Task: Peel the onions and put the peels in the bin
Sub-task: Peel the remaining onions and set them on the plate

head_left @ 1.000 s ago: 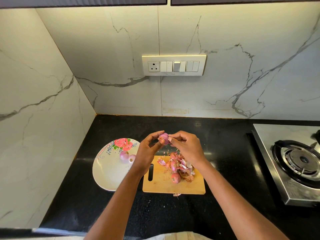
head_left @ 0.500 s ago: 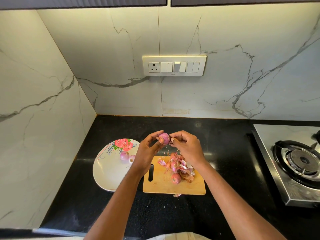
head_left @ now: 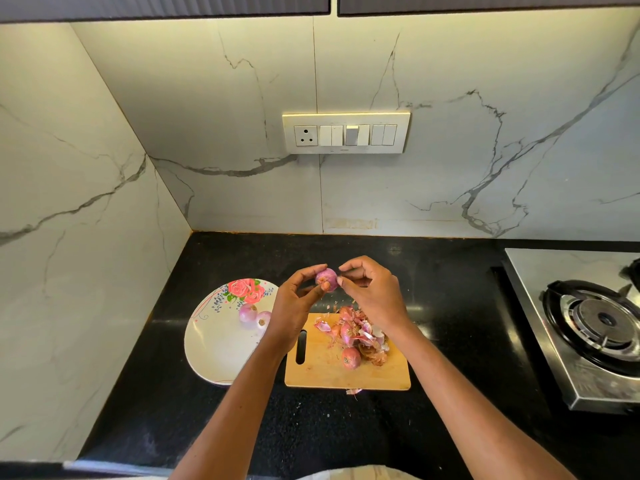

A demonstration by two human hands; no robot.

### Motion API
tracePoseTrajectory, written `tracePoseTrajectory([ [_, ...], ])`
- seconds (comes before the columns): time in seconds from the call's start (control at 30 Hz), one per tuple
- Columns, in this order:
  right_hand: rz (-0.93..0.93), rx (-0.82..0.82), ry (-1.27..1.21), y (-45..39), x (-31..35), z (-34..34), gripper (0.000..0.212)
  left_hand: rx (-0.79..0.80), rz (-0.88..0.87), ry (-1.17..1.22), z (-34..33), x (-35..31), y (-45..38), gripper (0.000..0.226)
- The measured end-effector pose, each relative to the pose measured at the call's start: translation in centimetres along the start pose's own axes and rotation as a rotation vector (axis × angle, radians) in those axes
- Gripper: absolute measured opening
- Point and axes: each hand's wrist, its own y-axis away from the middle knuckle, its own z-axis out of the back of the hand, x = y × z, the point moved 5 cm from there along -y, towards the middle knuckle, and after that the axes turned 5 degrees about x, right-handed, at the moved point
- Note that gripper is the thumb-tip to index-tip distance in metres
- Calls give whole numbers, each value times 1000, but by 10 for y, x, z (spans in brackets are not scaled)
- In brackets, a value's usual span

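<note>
Starting leftmost: floral plate (head_left: 221,344) on black bench (head_left: 166,393), bearing two peeled onions (head_left: 254,315). Left hand (head_left: 294,306) pinches small red onion (head_left: 326,279) aloft; right hand (head_left: 372,292), fingertips now drawn slightly off the bulb versus a second ago, nips at skin. Cutting board (head_left: 346,372) holds peels (head_left: 360,336), unpeeled onion (head_left: 350,357). Gas stove (head_left: 588,323) rightmost. Peeling midway; bin unseen.

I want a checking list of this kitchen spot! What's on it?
Surface: black speckled counter.
Job's things: small purple onion held over wooden cutting board; pile of pink peels and an unpeeled onion on the board; two peeled onions on white flowered plate. Bin: nothing seen.
Clutter: stray peel on counter.
Hands: left hand holds onion; right hand pinches at it.
Cables: nothing seen.
Surroundings: marble wall, switch panel, steel gas stove.
</note>
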Motion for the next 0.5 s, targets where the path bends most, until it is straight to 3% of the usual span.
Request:
tracePoseTrajectory([
  [0.27, -44, -34, 60, 0, -2, 5, 28, -4, -1, -7, -5, -2, 1, 36],
  [0.5, -110, -21, 43, -1, -18, 9, 14, -11, 19, 43, 2, -1, 0, 37],
])
